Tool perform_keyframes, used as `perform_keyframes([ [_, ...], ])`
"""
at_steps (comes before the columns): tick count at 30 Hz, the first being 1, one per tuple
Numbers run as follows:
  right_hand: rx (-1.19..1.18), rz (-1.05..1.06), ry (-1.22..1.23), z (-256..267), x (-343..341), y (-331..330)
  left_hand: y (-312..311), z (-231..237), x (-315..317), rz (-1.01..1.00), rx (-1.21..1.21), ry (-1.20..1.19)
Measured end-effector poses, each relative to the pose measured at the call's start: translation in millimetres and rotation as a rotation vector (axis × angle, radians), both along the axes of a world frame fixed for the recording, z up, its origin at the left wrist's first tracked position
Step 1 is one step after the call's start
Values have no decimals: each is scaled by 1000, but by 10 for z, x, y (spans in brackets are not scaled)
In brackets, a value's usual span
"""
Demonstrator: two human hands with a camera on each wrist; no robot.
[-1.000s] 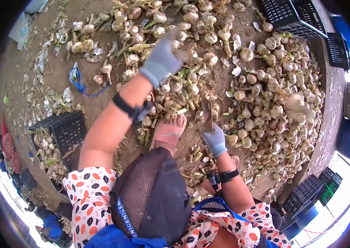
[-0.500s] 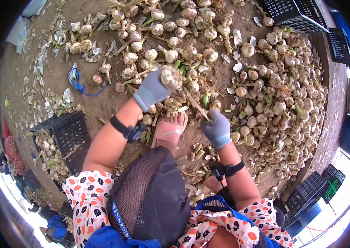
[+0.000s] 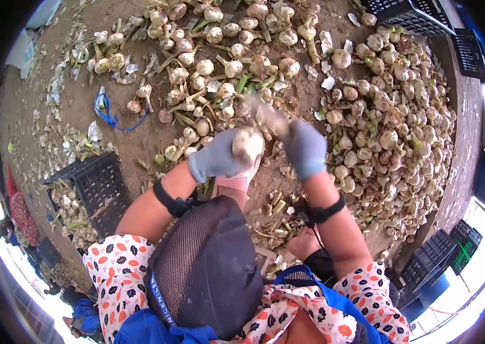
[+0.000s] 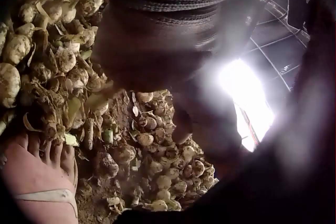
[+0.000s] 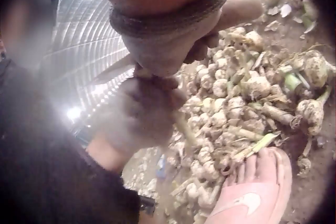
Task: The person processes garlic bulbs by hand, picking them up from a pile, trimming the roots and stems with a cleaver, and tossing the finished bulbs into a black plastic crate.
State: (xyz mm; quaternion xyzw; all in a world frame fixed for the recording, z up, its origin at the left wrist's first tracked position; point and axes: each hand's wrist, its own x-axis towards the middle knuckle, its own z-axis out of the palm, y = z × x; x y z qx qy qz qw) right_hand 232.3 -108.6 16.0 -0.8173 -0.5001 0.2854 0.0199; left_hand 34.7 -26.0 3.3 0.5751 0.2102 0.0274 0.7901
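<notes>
My left hand (image 3: 215, 156), in a grey glove, grips a garlic bulb (image 3: 248, 145) in front of my body, above the sandalled foot. Close on its right, my gloved right hand (image 3: 305, 148) holds a knife (image 3: 270, 118), blurred in the head view. The knife's blade (image 5: 113, 71) shows more clearly in the right wrist view, beside the left hand. Below and ahead of both hands lie loose garlic bulbs with stems (image 3: 234, 69). In the left wrist view the left glove (image 4: 157, 40) is dark and hides the bulb.
A large heap of garlic bulbs (image 3: 388, 137) lies on the right, against a board. On the left a black crate (image 3: 102, 189) holds more garlic. Cut stems (image 3: 277, 203) lie by the feet, a blue cord (image 3: 108, 117) on the soil. More black crates (image 3: 406, 17) stand at the upper right.
The left hand has come back from the far garlic, now with a bulb, toward my body. My right hand has risen slightly with the knife, and the two hands are closer together.
</notes>
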Motion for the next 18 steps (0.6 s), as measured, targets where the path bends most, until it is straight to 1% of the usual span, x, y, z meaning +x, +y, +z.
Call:
perform_keyframes([
  [1, -14, -156, -75, -324, 246, -91, 18, 192, 2, 18, 293, -64],
  [2, 56, -198, -138, -472, 411, -235, 3, 299, 12, 104, 99, -35],
  [4, 30, -238, -83, -440, 428, -333, 100, 319, 6, 77, -201, 30],
  [6, 98, -205, 197, -393, 350, -482, 168, 360, -36, -9, -593, 148],
  [7, 202, -142, 157, -390, 261, -521, 64, 297, 100, 16, 2, -61],
  [8, 186, -188, 319, -359, 225, -569, 64, 279, 75, -9, 551, -177],
  [10, 207, -259, 582, -203, 107, -590, 81, 203, 45, -393, 1089, -30],
  [11, 369, -198, 618, -191, 13, -602, 59, 185, 28, -393, 1087, -25],
  [12, 528, -141, 650, -184, -86, -614, 27, 228, 37, -369, 1014, -111],
  [13, 421, -87, 556, -65, -162, -552, -9, 276, 38, -344, 934, -196],
  [14, 313, -31, 464, 43, -202, -486, -8, 332, 24, -347, 922, -192],
  [15, 266, -112, 427, -144, -189, -522, 28, 402, 11, -364, 698, -192],
  [16, 226, -184, 388, -465, -151, -626, 58, 449, -12, -371, 482, -191],
  [17, 288, -443, 560, -815, -57, -865, 164, 409, -153, -407, 457, 18],
  [18, 186, -478, 447, -698, 11, -880, 260, 313, -181, -397, 481, 15],
])
